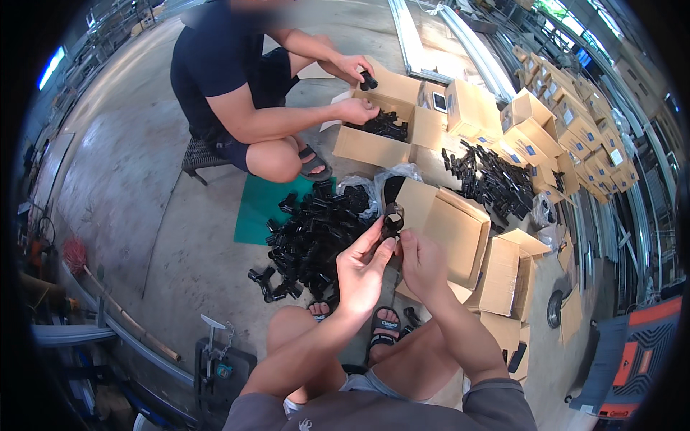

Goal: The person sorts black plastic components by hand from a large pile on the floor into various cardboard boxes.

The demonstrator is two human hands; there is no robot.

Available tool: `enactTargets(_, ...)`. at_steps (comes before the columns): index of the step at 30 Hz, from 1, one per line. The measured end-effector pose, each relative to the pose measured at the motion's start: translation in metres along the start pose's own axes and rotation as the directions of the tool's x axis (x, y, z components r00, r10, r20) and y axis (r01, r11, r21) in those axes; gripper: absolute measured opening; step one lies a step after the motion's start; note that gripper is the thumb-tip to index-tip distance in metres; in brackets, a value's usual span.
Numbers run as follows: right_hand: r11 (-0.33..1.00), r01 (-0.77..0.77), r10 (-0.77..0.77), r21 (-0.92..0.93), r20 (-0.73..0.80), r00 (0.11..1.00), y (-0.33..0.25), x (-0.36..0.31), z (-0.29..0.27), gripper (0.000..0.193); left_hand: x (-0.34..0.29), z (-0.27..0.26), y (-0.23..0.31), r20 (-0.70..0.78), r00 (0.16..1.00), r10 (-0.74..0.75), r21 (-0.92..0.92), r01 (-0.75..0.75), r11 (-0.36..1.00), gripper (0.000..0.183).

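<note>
In front of me my left hand (361, 269) grips a short black pipe fitting (392, 212), its round end pointing up and away. My right hand (423, 263) is closed just to the right of it, thumb and fingers pinched at the fitting's lower side. What sits in that pinch is hidden. Beyond my left hand a heap of black fittings (309, 233), some branched, spreads over the floor and a green mat (253, 205). An open cardboard box (453, 233) stands just past my right hand.
Across from me a person (223, 79) sits on a low stool, handling black fittings over an open carton (374, 147). More fittings (496, 179) lie right of it, near stacked cartons (575, 129). An orange-and-grey case (632, 359) stands at right, a broom (122, 309) at left.
</note>
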State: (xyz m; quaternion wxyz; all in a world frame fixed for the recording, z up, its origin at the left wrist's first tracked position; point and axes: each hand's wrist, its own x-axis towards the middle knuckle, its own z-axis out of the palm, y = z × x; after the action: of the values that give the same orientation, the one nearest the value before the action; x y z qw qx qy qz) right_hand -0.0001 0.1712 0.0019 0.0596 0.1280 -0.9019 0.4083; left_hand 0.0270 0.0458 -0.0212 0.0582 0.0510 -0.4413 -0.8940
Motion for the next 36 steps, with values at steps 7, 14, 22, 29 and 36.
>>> enactTargets(7, 0.98, 0.073, -0.051, 0.183, -0.122, 0.991, 0.001, -0.003, 0.008, 0.023, 0.001, -0.001, 0.004, 0.003, 1.0, -0.019, 0.013, 0.019, 1.0, 0.04)
enactTargets(14, 0.958, -0.092, 0.115, 0.273, -0.071, 0.991, 0.007, -0.004, 0.0, 0.028, 0.0, 0.006, 0.006, -0.05, 0.996, -0.072, 0.085, 0.076, 0.994, 0.041)
enactTargets(22, 0.696, -0.372, 0.269, 0.614, 0.257, 0.928, 0.032, 0.0, -0.002, 0.025, 0.004, 0.0, 0.008, -0.044, 0.984, -0.171, 0.104, 0.174, 0.979, 0.045)
enactTargets(29, 0.681, -0.374, 0.264, 0.629, 0.266, 0.927, 0.029, 0.001, -0.009, 0.032, 0.006, -0.008, -0.001, 0.048, 0.977, -0.21, 0.082, 0.206, 0.975, 0.051)
enactTargets(36, 0.613, -0.419, 0.211, 0.669, 0.372, 0.904, 0.028, 0.0, -0.021, 0.039, 0.003, -0.006, 0.004, 0.128, 0.967, -0.219, 0.296, 0.173, 0.939, 0.057)
